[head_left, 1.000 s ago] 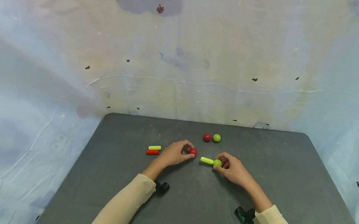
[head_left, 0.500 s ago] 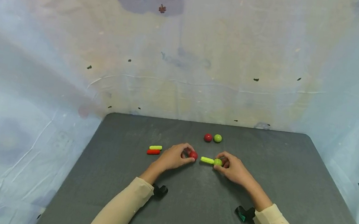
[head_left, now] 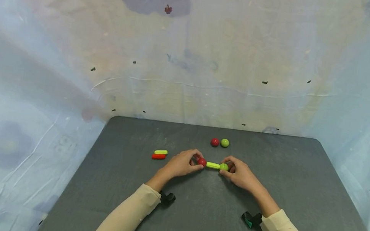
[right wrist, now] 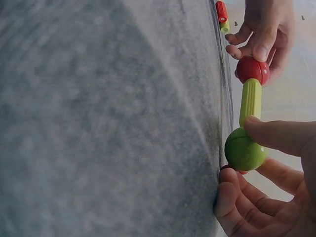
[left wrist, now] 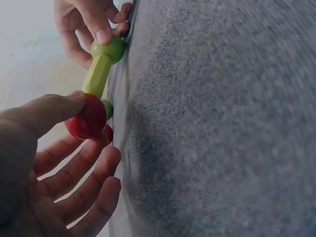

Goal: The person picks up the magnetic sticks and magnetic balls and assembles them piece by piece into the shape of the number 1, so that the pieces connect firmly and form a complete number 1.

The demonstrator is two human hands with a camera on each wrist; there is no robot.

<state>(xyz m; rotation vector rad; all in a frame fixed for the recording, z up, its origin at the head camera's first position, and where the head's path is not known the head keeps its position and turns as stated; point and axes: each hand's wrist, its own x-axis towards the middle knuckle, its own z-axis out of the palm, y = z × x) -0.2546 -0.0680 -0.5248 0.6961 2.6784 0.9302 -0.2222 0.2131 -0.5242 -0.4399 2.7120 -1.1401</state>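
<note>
My left hand [head_left: 182, 163] pinches a red ball [left wrist: 88, 117] between thumb and fingertips. Facing it, my right hand [head_left: 239, 174] pinches a green ball [right wrist: 244, 149] in the same way. Between the two balls runs a ribbed yellow-green rod [head_left: 213, 165], its one end at the green ball and its other end meeting the red ball. In both wrist views the three pieces form one line, like a small dumbbell, close over the dark grey table [head_left: 200, 217].
A second red ball [head_left: 214, 142] and a second green ball [head_left: 224, 142] lie side by side behind the hands. Left of the left hand are a yellow-green rod [head_left: 161, 152] and a red rod [head_left: 158, 157]. A patterned sheet [head_left: 192, 54] hangs behind the table.
My left hand has brought the red ball toward me and to the right, up against the rod's free end. The right hand has stayed nearly still with the green ball and rod.
</note>
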